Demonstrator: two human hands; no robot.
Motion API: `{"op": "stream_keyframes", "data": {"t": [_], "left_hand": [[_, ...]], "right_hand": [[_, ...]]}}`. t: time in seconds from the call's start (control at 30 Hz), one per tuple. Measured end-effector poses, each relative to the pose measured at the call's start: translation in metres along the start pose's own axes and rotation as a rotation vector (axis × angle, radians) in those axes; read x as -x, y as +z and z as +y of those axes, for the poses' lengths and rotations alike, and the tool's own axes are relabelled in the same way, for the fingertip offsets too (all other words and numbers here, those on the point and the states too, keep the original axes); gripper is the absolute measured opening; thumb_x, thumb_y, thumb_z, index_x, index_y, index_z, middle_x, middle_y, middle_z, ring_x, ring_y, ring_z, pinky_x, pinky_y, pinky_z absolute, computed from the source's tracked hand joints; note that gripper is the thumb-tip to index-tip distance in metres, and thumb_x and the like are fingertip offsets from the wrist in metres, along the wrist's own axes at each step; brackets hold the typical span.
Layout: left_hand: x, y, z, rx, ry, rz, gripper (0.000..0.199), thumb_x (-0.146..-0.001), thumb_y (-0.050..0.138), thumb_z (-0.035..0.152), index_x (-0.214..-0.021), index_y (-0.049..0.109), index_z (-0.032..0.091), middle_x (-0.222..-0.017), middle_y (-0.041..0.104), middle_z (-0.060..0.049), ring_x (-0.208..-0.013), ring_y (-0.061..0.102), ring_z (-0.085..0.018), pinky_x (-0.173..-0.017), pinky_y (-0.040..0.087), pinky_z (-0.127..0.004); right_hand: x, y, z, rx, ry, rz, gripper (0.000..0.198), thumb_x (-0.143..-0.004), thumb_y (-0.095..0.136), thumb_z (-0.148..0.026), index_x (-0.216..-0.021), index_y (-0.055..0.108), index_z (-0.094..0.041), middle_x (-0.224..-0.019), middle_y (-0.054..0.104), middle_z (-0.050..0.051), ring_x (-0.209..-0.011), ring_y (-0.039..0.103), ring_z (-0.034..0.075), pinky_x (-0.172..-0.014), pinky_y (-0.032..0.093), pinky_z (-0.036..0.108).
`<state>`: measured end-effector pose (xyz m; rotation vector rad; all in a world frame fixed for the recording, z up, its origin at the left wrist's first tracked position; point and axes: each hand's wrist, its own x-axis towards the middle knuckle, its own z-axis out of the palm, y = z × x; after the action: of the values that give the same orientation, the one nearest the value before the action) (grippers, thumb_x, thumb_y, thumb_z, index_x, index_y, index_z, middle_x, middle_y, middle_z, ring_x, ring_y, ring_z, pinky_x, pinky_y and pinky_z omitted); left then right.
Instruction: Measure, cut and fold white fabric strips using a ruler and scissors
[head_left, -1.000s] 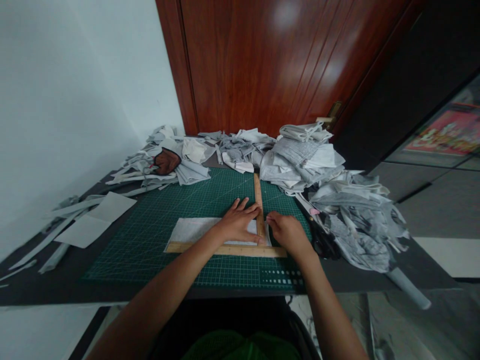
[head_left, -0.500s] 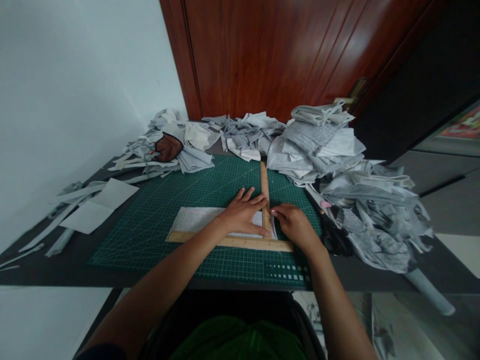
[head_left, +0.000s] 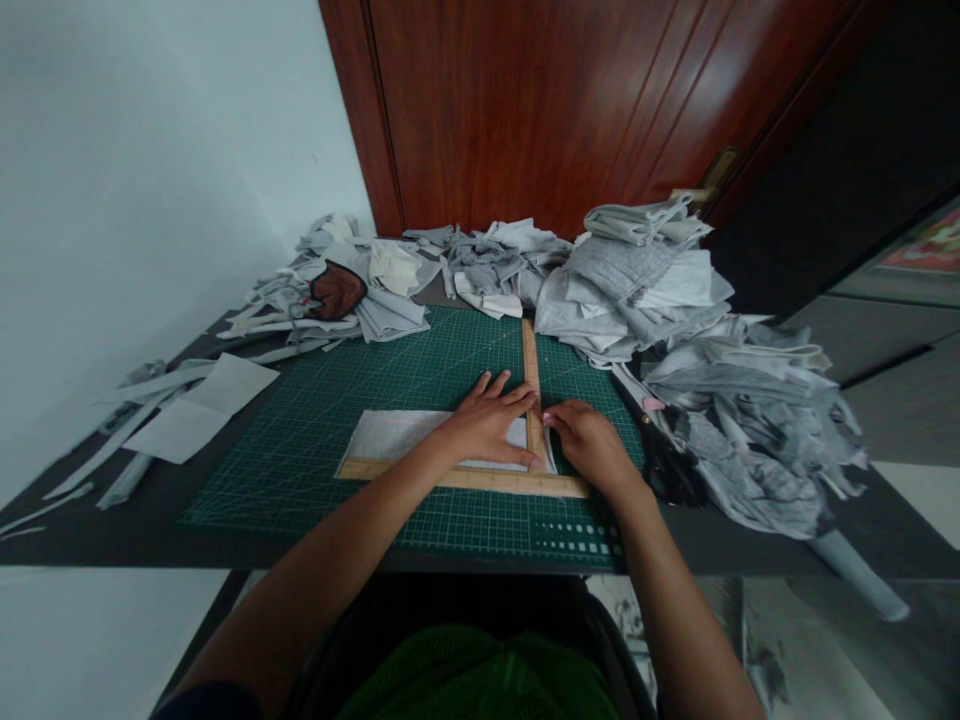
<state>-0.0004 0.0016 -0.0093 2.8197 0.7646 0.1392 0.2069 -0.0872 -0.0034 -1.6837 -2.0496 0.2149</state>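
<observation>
My left hand [head_left: 489,428] lies flat with fingers spread, pressing on a light grey piece of cloth [head_left: 397,432] and the upright arm of a wooden L-square [head_left: 532,365]. The square's long arm runs along the cloth's near edge. My right hand [head_left: 592,445] is closed in a pinch at the right side of the upright arm, by the cloth's right end. Between its fingertips shows a small pink bit that looks like tailor's chalk [head_left: 547,417]; most of it is hidden. A faint pink line marks the cloth. Everything rests on a green cutting mat [head_left: 300,440].
Black-handled scissors [head_left: 671,465] lie right of the mat, against a heap of grey cloth [head_left: 757,430]. A taller folded stack [head_left: 637,290] stands behind. Scraps [head_left: 487,265] and a brown piece with dark edging [head_left: 337,290] line the back. White paper [head_left: 202,408] lies left.
The whole view has shifted very slightly. Both hands, the L-square and the cloth keep almost the same positions; the pink bit at my right fingertips shows more plainly.
</observation>
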Motion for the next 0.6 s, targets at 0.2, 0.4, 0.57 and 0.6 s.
{"op": "stream_keyframes", "data": {"t": [0.2,0.4,0.57,0.6], "left_hand": [[0.001,0.001,-0.001,0.015,0.007,0.013,0.104,-0.083,0.059,0.082,-0.162,0.033,0.018,-0.171,0.028,-0.011,-0.159,0.01,-0.045,-0.127,0.002,-0.062],[0.001,-0.001,0.0,0.018,-0.001,-0.005,0.105,-0.084,0.058,0.082,-0.162,0.032,0.018,-0.172,0.025,-0.011,-0.159,0.009,-0.046,-0.127,0.002,-0.062],[0.001,-0.001,0.0,0.025,-0.009,-0.008,0.106,-0.083,0.06,0.081,-0.164,0.028,0.021,-0.172,0.024,-0.01,-0.159,0.01,-0.046,-0.126,0.003,-0.063],[0.001,-0.001,0.0,0.026,-0.007,-0.006,0.106,-0.084,0.06,0.081,-0.164,0.028,0.02,-0.172,0.024,-0.01,-0.159,0.01,-0.046,-0.126,0.003,-0.064]], "right_hand": [[-0.002,0.007,-0.003,-0.052,0.047,0.057,0.025,-0.101,0.052,-0.018,-0.093,0.076,-0.02,-0.095,0.075,0.012,-0.093,0.067,0.027,-0.085,0.047,0.034],[-0.003,0.009,-0.001,-0.31,0.134,0.241,0.022,-0.1,0.053,-0.027,-0.095,0.073,-0.019,-0.095,0.076,0.012,-0.092,0.068,0.027,-0.086,0.048,0.037],[0.003,0.0,-0.004,-0.653,0.265,0.415,0.029,-0.099,0.056,-0.047,-0.092,0.067,-0.021,-0.087,0.07,0.006,-0.08,0.065,0.023,-0.076,0.051,0.036],[0.005,-0.001,-0.007,-0.742,0.286,0.428,0.03,-0.098,0.057,-0.05,-0.092,0.065,-0.022,-0.085,0.068,0.005,-0.077,0.065,0.021,-0.073,0.053,0.035]]}}
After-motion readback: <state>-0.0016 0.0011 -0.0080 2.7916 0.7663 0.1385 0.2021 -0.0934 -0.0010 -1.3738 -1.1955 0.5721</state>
